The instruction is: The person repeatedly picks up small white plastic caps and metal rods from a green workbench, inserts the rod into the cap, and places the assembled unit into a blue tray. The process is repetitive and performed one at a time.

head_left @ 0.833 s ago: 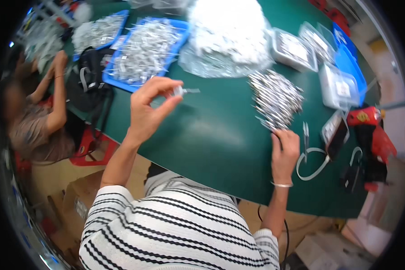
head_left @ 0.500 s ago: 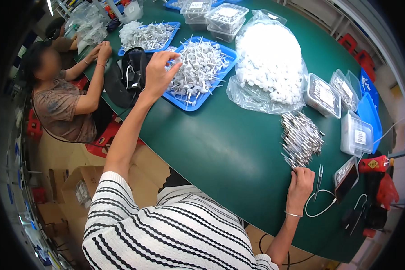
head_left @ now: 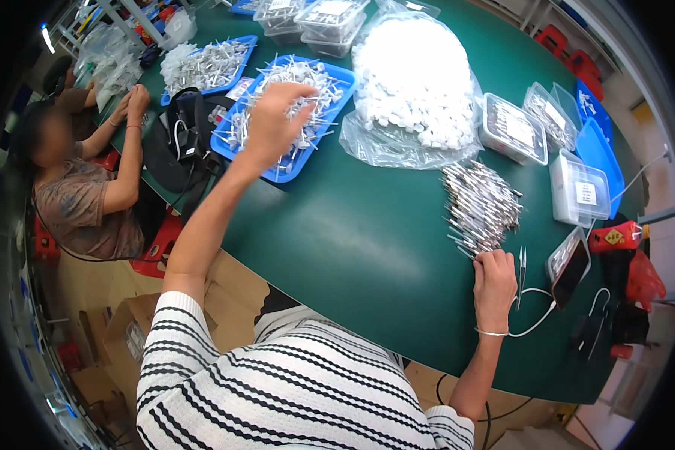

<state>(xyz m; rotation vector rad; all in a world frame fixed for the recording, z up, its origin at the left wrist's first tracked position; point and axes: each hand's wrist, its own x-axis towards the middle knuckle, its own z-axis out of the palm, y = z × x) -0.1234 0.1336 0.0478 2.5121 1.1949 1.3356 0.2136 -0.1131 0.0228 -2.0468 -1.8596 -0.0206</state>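
My left hand [head_left: 276,124] hovers over a blue tray [head_left: 281,177] heaped with slim metal pins with white caps [head_left: 296,73]. Its thumb and forefinger are curved and apart, with nothing visible between them. To the right, my right hand [head_left: 495,283] rests at the near edge of a loose pile of bare metal pins [head_left: 481,206]. Its fingers are drawn together at the pile, and what they pinch is hidden. A pair of tweezers [head_left: 521,274] lies just right of that hand.
A clear bag of white caps [head_left: 416,82] lies between tray and pile. Lidded plastic boxes [head_left: 514,127] stand at the right, near a phone [head_left: 570,277] with a white cable. Another tray [head_left: 236,75] and a seated co-worker [head_left: 90,202] are at the left. A black bag [head_left: 180,142] sits beside the tray.
The whole view has shifted, so the table's things appear further left. My left hand's thumb and forefinger have parted over the tray. The right hand stays at the pile's near edge.
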